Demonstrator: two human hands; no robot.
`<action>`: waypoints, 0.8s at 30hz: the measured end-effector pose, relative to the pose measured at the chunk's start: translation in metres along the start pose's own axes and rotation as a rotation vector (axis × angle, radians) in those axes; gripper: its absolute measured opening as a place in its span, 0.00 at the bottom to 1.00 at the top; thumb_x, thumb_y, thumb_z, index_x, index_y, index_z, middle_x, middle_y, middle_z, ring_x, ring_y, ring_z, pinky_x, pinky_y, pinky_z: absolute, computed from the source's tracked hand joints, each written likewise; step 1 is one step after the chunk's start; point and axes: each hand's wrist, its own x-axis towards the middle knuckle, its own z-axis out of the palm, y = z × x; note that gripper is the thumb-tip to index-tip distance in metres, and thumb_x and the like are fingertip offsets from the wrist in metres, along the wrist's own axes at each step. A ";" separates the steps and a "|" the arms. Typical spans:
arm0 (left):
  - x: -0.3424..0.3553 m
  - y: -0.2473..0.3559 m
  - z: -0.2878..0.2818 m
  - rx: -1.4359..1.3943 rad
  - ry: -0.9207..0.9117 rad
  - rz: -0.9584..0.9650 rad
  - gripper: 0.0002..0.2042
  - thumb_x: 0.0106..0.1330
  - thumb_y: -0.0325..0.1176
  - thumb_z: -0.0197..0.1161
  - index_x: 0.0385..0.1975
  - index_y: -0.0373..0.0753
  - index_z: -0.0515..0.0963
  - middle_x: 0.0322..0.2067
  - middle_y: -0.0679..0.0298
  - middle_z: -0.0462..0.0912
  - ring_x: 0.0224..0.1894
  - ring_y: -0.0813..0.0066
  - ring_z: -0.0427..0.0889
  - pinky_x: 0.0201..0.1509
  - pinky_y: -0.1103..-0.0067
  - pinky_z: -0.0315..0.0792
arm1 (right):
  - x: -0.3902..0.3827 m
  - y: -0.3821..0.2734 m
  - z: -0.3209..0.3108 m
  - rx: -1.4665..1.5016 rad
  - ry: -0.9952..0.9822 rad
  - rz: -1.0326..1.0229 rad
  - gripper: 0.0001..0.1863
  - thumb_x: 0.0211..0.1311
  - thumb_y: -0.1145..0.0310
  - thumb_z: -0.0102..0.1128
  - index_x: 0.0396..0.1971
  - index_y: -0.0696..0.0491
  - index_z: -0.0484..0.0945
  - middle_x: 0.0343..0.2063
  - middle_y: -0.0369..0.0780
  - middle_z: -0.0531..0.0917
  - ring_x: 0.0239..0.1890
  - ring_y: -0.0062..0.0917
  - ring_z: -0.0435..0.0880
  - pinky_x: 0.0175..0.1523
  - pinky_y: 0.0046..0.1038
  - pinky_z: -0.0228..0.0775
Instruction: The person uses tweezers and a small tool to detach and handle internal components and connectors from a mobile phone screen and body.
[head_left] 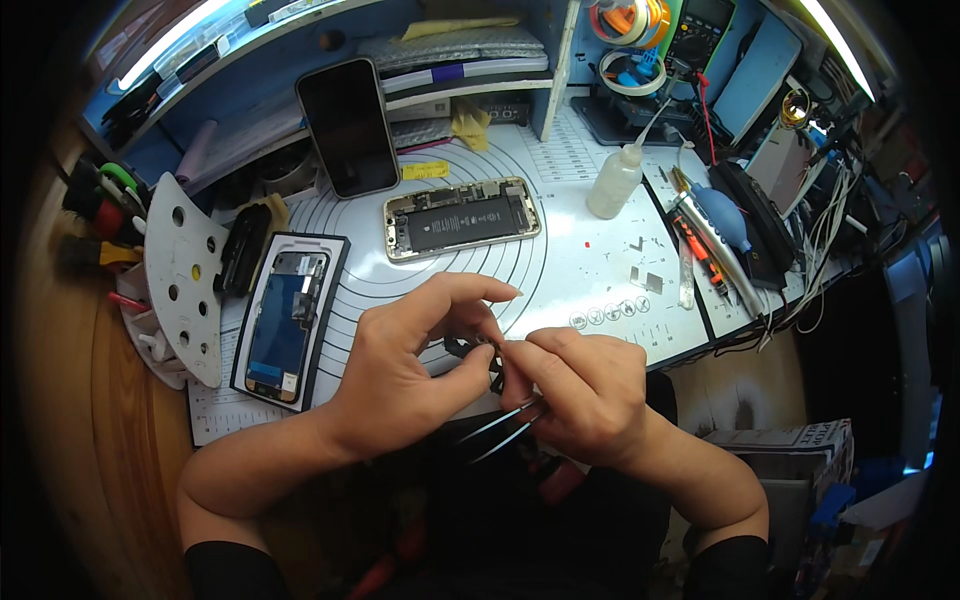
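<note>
My left hand (395,365) pinches a small dark phone part (458,347) between thumb and fingers, with the index finger arched above it. The part looks like a thin flex-cable piece, mostly covered by my fingers. My right hand (590,390) is closed around metal tweezers (505,432), whose two arms stick out below the palm toward my lap. Its thumb and index fingertips meet the left ones at the dark part. Beyond the hands lies an opened phone body (462,222), with its black battery and circuit board exposed.
A phone screen assembly (278,325) rests in a box at left, beside a white perforated holder (180,280). Behind, a dark-screened phone (350,128) leans upright. A clear dropper bottle (615,183), a blue air blower (722,217) and an orange screwdriver (703,260) occupy the right side.
</note>
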 end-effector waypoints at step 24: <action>0.007 -0.004 -0.006 -0.337 -0.047 -0.192 0.26 0.70 0.12 0.61 0.69 0.31 0.71 0.53 0.56 0.85 0.59 0.74 0.84 0.70 0.75 0.77 | -0.002 0.002 0.000 0.214 0.062 0.282 0.11 0.57 0.80 0.76 0.39 0.57 0.86 0.30 0.40 0.87 0.25 0.33 0.88 0.28 0.32 0.79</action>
